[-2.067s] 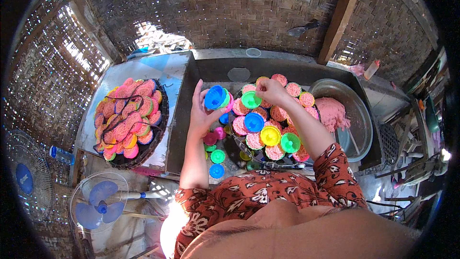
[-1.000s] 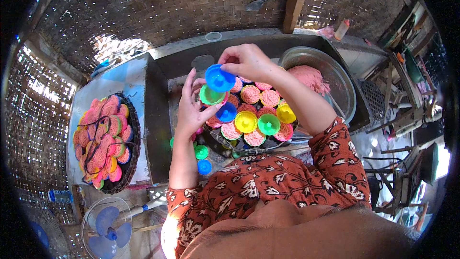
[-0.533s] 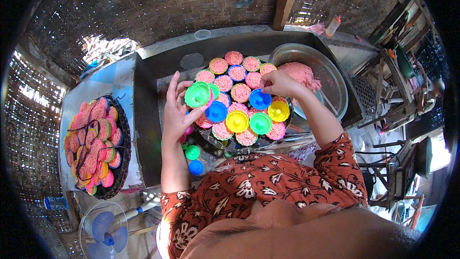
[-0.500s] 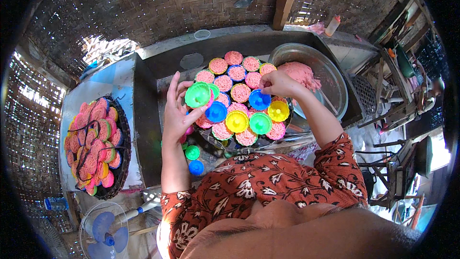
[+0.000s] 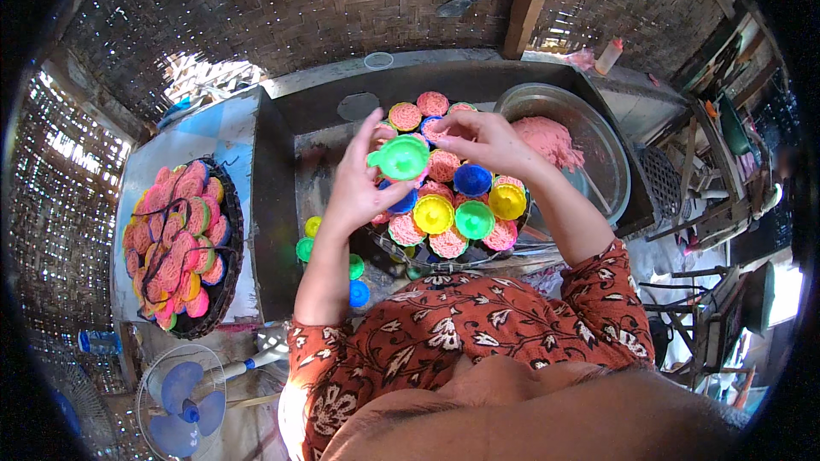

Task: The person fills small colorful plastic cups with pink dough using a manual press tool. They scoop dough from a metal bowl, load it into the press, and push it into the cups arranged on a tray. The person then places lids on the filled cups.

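Observation:
My left hand (image 5: 354,183) holds a small stack of fluted plastic molds, with a green mold (image 5: 403,158) on top and a pink rim just showing beneath. Close to the stack's right side, my right hand (image 5: 491,145) has its thumb and fingers apart; whether they touch the mold I cannot tell. Under both hands lies a round tray (image 5: 401,253) of molds filled with pink noodle-like strands (image 5: 432,103). Bare molds sit among or on these: a blue mold (image 5: 471,180), a yellow mold (image 5: 434,214), a green mold (image 5: 474,219) and others.
A metal basin (image 5: 611,132) with pink dough (image 5: 547,141) stands right of the tray. Loose molds, including a blue one (image 5: 359,293), lie by my left forearm. Farther left, a dark basket (image 5: 231,269) holds many pink pieces. A fan (image 5: 184,401) stands lower left.
My right hand has left the blue mold on the tray and moved left toward the stack. The stack in my left hand has shifted right. The view has shifted slightly.

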Demonstrator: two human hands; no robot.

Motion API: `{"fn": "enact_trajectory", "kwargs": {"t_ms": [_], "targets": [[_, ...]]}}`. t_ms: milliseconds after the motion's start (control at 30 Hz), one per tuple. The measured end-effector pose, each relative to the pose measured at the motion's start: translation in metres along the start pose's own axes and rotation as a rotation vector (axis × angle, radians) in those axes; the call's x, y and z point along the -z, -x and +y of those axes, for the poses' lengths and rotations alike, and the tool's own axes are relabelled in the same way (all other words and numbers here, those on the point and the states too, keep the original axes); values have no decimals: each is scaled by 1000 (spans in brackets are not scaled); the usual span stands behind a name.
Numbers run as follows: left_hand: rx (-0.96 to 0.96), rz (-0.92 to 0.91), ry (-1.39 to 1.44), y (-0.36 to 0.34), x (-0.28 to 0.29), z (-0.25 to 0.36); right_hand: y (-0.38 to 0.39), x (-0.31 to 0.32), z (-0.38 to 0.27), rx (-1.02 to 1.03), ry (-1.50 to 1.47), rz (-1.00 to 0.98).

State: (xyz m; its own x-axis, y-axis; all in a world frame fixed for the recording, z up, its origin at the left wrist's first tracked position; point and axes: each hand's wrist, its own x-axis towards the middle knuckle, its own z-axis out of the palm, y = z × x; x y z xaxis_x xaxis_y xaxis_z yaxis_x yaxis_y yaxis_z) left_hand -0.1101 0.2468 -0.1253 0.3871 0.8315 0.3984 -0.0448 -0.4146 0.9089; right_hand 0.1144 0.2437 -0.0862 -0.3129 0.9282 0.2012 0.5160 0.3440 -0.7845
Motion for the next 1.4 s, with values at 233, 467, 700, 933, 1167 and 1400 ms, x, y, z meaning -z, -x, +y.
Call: {"fn": "enact_trajectory", "kwargs": {"t_ms": [233,467,700,933,1167,1400], "targets": [[53,-36,-30,-4,-5,10,-22,-12,-6,-45,-81,-60],[114,-46,34,6,1,-7,-25,-19,10,-23,-100,-105],[131,-47,213,8,3,-23,-26,-20,12,-83,-138,-134],[260,-28,554,8,7,-24,-26,-16,-3,-175,-284,-107],[421,28,851,12,12,-33,-29,-13,-1,-172,-272,-21],[342,149,594,23,25,-41,-25,-13,66,-21,279,-139]]}}
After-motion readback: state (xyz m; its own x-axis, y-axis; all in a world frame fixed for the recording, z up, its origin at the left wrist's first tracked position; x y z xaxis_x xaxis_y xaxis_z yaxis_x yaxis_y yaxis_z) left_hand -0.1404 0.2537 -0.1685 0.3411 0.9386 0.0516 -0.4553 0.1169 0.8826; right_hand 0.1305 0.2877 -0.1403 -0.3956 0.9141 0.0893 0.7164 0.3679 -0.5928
